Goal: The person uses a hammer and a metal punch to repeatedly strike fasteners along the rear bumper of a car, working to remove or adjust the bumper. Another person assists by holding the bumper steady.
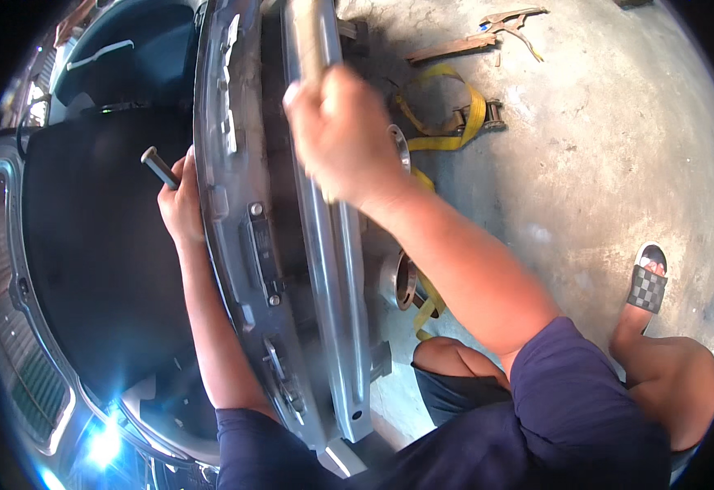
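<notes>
My left hand is closed around a short grey metal bar with a flared, round end. It is on the inner side of a dark car-body panel, with some fingers hidden at the panel's edge. My right hand, smeared by motion, grips a light wooden handle above a long silver bumper beam. The handle runs out of the top of the picture, so any tool head is hidden. The beam lies alongside the panel.
A broad dark vehicle surface lies to the left. On the concrete floor are a yellow ratchet strap, a piece of wood and locking pliers. A round metal ring sits beside the beam, near my knee.
</notes>
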Available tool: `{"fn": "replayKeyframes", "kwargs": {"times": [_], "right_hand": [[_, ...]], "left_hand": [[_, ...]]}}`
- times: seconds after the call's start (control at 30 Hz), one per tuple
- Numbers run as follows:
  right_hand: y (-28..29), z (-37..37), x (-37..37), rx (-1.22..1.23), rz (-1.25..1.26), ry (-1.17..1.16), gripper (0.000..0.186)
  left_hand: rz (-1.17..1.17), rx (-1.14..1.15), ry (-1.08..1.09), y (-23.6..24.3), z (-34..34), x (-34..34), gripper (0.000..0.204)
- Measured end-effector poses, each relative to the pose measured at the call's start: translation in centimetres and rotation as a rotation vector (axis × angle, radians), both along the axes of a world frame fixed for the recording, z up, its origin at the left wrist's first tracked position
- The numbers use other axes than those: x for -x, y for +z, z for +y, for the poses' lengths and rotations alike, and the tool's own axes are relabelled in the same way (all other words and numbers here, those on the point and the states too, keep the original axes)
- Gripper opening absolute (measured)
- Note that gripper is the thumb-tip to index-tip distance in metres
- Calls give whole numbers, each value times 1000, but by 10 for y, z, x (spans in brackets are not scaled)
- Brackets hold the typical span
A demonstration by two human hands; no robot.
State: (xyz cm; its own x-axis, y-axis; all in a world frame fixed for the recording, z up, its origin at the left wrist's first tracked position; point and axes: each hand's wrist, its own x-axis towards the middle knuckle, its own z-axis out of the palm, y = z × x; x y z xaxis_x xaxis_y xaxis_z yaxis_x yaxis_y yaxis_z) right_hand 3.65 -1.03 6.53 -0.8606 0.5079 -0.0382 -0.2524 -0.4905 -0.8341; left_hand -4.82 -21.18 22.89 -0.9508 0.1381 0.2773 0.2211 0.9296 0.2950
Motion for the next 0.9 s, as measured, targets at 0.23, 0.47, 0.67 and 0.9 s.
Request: {"fn": "replayKeyframes", "kwargs": {"times": [0.23,0.47,0.67,0.9], "right_hand": [[5,-31,2,-202,26,5,27],[12,-6,1,592,374,-572,29],[0,2,-15,-91,11,72,36],[-4,6,34,189,247,-590,30]], "left_hand": [[26,49,6,-1,16,9,46],[8,48,30,2,10,12,44],[27,14,15,-1,3,6,43],[13,33,-29,1,23,12,42]]}}
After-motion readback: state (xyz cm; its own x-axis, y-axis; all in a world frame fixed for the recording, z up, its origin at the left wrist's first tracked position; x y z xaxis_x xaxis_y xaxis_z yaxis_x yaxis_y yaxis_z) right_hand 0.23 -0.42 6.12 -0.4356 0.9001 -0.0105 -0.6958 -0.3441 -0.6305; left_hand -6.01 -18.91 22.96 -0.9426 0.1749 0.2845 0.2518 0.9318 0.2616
